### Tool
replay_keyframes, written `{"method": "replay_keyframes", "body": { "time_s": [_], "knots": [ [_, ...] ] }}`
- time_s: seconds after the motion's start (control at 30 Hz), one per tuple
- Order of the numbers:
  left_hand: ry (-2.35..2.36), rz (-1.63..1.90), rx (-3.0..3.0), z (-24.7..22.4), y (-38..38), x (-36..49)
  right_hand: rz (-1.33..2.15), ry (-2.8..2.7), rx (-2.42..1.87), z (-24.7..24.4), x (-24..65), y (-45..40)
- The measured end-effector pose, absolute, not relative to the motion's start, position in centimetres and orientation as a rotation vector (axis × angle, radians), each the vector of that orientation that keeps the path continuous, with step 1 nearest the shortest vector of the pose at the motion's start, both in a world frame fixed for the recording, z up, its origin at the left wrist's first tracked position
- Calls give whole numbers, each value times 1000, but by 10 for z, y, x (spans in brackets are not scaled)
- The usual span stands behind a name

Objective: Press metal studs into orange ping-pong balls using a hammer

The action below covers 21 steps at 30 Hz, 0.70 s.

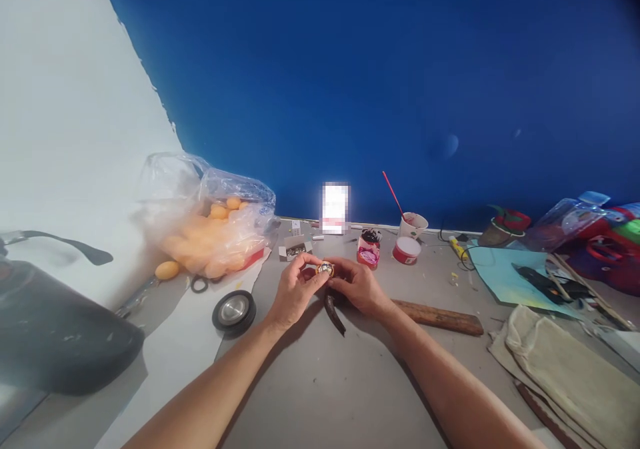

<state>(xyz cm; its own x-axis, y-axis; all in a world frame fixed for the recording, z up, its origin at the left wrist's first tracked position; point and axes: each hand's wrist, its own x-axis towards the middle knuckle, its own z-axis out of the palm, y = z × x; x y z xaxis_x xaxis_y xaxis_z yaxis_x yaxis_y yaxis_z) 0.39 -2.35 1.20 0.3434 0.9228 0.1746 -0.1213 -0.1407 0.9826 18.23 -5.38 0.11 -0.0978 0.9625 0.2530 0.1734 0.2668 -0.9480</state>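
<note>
Apparently, on the grey surface (325,389), what looks like a hammer (437,317) lies with its wooden handle reaching right from beneath the right hand (361,288), which meets the left hand (296,289), fingertips of both pinching one thing. Left of them lies a black-rimmed wheel (234,310), a small open box (283,252) sits farther off, and the pinched thing, a round shiny piece (325,269), is mid-scene between the hands. Close fingertip handling seems the step in hand; the next move probably calls for a light, steady hold.
</note>
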Motion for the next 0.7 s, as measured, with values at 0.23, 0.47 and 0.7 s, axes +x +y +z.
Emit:
{"method": "replay_keyframes", "body": {
  "time_s": [0.23,0.47,0.7],
  "knots": [
    [887,1162,1415,3,-16,4,978,-1472,-1118,-3,180,-52],
    [920,1170,1415,8,-15,3,991,-1498,-1047,1,181,-52],
    [835,1118,1345,6,-15,2,900,-1585,-1069,4,180,-51]
  ]
}}
